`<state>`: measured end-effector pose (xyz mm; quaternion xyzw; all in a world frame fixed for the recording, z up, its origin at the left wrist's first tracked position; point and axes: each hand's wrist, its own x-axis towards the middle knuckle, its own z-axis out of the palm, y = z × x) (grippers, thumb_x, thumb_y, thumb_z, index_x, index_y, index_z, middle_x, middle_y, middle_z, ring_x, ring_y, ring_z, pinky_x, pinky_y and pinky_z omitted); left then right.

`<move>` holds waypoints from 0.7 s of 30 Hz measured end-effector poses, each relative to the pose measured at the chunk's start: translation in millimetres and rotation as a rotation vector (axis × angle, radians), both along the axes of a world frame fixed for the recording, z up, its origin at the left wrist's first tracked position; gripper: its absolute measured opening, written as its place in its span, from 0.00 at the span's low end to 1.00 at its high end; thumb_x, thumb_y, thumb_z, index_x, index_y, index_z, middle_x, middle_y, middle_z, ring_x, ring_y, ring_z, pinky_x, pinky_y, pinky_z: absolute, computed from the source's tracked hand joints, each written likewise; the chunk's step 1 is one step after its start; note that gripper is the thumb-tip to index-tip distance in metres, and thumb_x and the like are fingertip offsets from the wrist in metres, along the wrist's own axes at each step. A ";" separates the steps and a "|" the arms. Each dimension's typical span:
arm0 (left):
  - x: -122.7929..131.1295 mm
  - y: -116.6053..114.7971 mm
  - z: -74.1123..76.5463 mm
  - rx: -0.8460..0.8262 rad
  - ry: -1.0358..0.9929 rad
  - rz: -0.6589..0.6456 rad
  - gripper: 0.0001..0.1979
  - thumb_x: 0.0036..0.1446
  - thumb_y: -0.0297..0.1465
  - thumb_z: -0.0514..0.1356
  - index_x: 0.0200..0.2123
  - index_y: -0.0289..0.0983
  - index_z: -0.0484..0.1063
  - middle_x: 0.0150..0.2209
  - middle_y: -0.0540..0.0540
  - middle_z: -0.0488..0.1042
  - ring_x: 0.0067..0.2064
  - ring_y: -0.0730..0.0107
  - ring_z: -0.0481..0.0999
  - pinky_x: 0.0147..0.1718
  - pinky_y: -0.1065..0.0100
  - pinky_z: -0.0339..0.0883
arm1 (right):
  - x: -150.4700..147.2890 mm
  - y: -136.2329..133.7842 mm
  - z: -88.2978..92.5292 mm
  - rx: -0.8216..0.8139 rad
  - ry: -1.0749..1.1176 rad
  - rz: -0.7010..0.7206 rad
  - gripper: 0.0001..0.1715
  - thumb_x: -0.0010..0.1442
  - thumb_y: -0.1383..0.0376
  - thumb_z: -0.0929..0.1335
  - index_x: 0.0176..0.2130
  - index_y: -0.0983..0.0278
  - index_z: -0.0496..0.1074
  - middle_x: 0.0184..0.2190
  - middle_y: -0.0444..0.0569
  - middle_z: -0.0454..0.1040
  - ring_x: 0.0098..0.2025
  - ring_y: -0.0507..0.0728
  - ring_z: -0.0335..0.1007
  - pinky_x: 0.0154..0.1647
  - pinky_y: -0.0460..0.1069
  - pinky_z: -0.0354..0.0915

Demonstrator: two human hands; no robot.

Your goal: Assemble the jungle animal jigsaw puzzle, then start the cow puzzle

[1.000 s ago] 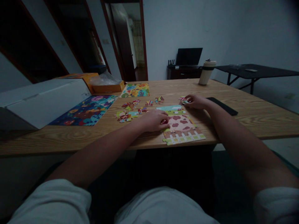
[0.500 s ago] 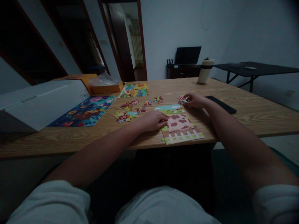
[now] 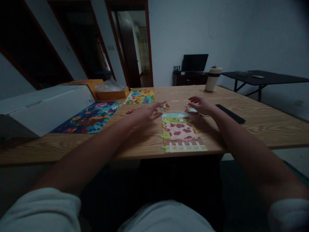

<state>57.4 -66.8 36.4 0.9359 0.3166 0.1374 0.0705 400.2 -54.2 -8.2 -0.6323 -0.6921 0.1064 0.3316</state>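
A partly joined jigsaw puzzle (image 3: pixel 181 132) with a brown-spotted cow above a white fence lies flat near the table's front edge. My left hand (image 3: pixel 151 114) hovers beyond its upper left corner, fingers apart and with nothing visible in them. Beneath and behind that hand are loose puzzle pieces (image 3: pixel 166 106), most of them hidden by the hand and forearm. Off the puzzle's upper right corner, my right hand (image 3: pixel 201 104) is over a few more puzzle pieces (image 3: pixel 191 110). Its fingers are spread and appear to grip none of them.
To the right lies a flat black phone-like slab (image 3: pixel 230 113). A cream tumbler (image 3: pixel 213 79) stands at the back. On the left are a white box (image 3: pixel 53 106), a dark blue picture puzzle (image 3: pixel 96 117), an orange box (image 3: pixel 112 94) with clear plastic and a yellow picture puzzle (image 3: pixel 140 96).
My left hand has lifted off the cow puzzle and moved away to the upper left, its fingers spreading. The right hand's fingers have opened above the pieces. The cow puzzle sits straighter.
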 end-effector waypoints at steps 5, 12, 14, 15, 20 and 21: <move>-62.2 39.9 24.2 -0.101 0.108 0.333 0.28 0.62 0.41 0.56 0.63 0.37 0.62 0.51 0.40 0.77 0.45 0.62 0.78 0.41 0.68 0.68 | -60.3 -35.1 12.3 -0.051 -0.249 0.289 0.29 0.67 0.48 0.62 0.59 0.60 0.70 0.58 0.57 0.72 0.57 0.66 0.70 0.56 0.59 0.67; -128.1 54.5 8.0 -0.311 0.199 0.534 0.20 0.55 0.45 0.60 0.45 0.38 0.76 0.43 0.44 0.80 0.40 0.64 0.77 0.32 0.71 0.65 | -111.1 -66.8 -26.3 -0.021 -0.661 0.484 0.35 0.66 0.45 0.58 0.64 0.58 0.64 0.67 0.57 0.59 0.70 0.75 0.45 0.64 0.72 0.51; -137.6 52.8 10.1 -0.384 0.232 0.516 0.22 0.51 0.47 0.63 0.43 0.38 0.77 0.41 0.45 0.80 0.39 0.64 0.77 0.32 0.71 0.64 | -113.6 -65.2 -32.3 -0.060 -0.625 0.427 0.39 0.67 0.43 0.55 0.68 0.59 0.58 0.68 0.59 0.56 0.70 0.74 0.47 0.63 0.72 0.52; -139.7 50.8 11.9 -0.422 0.247 0.486 0.22 0.50 0.48 0.64 0.42 0.38 0.77 0.40 0.45 0.80 0.39 0.64 0.76 0.33 0.71 0.63 | -114.1 -63.8 -33.4 -0.073 -0.610 0.424 0.40 0.67 0.43 0.54 0.69 0.58 0.56 0.69 0.59 0.55 0.70 0.74 0.47 0.64 0.71 0.52; -123.9 33.3 16.7 -0.514 0.356 0.341 0.25 0.41 0.48 0.69 0.40 0.40 0.76 0.39 0.48 0.79 0.39 0.63 0.74 0.34 0.70 0.62 | -114.4 -61.1 -30.8 -0.075 -0.542 0.435 0.41 0.67 0.41 0.54 0.69 0.58 0.56 0.69 0.56 0.55 0.70 0.71 0.47 0.65 0.67 0.52; -118.2 29.9 16.0 -0.509 0.379 0.340 0.25 0.39 0.47 0.70 0.40 0.40 0.76 0.37 0.48 0.79 0.38 0.63 0.74 0.33 0.70 0.61 | -113.8 -62.0 -29.6 -0.075 -0.520 0.425 0.41 0.67 0.41 0.55 0.69 0.58 0.57 0.69 0.56 0.57 0.70 0.70 0.48 0.66 0.67 0.52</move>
